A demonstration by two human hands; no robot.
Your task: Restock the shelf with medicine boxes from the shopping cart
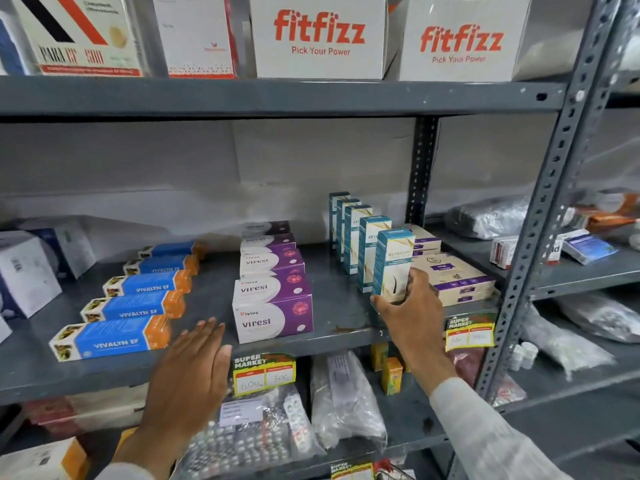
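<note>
**Front teal box going into line on the middle shelf**

Nearest to us, the left hand (188, 372) hovers flat and fully open, palm down, fingers together, over the front lip of the grey shelf (207, 296), gripping nothing. It sits between the blue-and-orange Vivalyn boxes (114, 341) on the left and the purple-and-white Virest boxes (273, 317) just to its right, likely steadying or waiting for its next job.

Over on the right, the right hand (410, 303) is wrapped around the lower part of a tall teal box (393, 263), thumb on the near left edge, fingers curled round the right side. That box stands upright at the front of a row of matching teal boxes (353, 233) running away toward the far wall, and the low grip looks chosen to keep it square as it settles in line. Whether its base is already down on the shelf, I cannot tell; the hand hides it.

Just to the right of that hand lie flat beige-and-purple cartons (457, 275), close against the teal row. Each product runs front to back in its own lane, so every label faces out. Well down at the bottom edge, a sliver of wire that may be the shopping cart (391, 474) peeks in.
</note>
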